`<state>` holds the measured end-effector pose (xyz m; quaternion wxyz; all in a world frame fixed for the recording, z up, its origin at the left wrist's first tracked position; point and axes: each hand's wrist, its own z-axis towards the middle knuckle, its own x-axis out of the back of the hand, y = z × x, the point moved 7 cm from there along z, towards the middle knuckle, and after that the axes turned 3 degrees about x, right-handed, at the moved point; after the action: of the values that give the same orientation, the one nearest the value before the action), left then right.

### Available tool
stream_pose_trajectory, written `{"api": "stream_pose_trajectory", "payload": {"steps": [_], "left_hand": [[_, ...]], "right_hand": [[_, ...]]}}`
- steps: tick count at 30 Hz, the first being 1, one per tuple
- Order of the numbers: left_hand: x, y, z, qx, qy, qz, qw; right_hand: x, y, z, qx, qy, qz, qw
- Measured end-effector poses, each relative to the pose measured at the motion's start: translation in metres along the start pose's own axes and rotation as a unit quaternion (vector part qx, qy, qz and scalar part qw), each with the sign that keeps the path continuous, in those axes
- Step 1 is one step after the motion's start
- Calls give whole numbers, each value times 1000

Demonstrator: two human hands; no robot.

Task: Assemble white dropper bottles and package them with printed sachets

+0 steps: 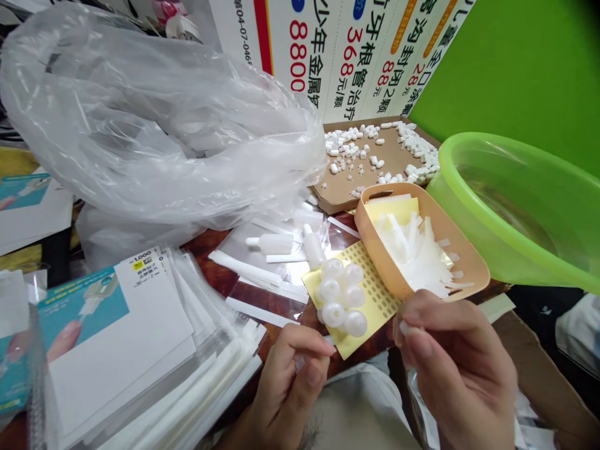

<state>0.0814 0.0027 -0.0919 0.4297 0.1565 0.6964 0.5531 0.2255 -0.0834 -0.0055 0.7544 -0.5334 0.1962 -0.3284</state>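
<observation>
My left hand [293, 381] is closed at the bottom centre, with something small and whitish, too hidden to name, between its fingers. My right hand [454, 362] pinches a tiny pale thing that I cannot make out, just below the orange basket [422, 200]. That basket holds many translucent strips [412, 250]. Between and above my hands, several round translucent bottles [335, 290] stand on a yellow sheet of small dots [375, 287]. Two slim white-tipped bottles [274, 243] lie on clear plastic beside white strips [262, 275].
A stack of bagged cards [159, 319] fills the lower left. Behind it bulges a large clear plastic bag [187, 125]. A cardboard tray [344, 187] with white caps is at the back, a green basin [520, 269] at the right, a printed board [347, 56] behind.
</observation>
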Motion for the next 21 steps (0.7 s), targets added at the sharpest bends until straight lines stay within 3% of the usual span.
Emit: {"api": "stream_pose_trajectory", "payload": {"steps": [5, 12, 21], "left_hand": [[-5, 8, 3, -1, -2, -8, 1000], [-6, 10, 4, 8, 0, -19, 1000], [-6, 9, 6, 6, 3, -33, 999]], "right_hand": [[3, 28, 5, -60, 14, -56, 997], [-6, 37, 14, -63, -30, -137, 988], [-18, 41, 12, 0, -91, -183, 979]]}}
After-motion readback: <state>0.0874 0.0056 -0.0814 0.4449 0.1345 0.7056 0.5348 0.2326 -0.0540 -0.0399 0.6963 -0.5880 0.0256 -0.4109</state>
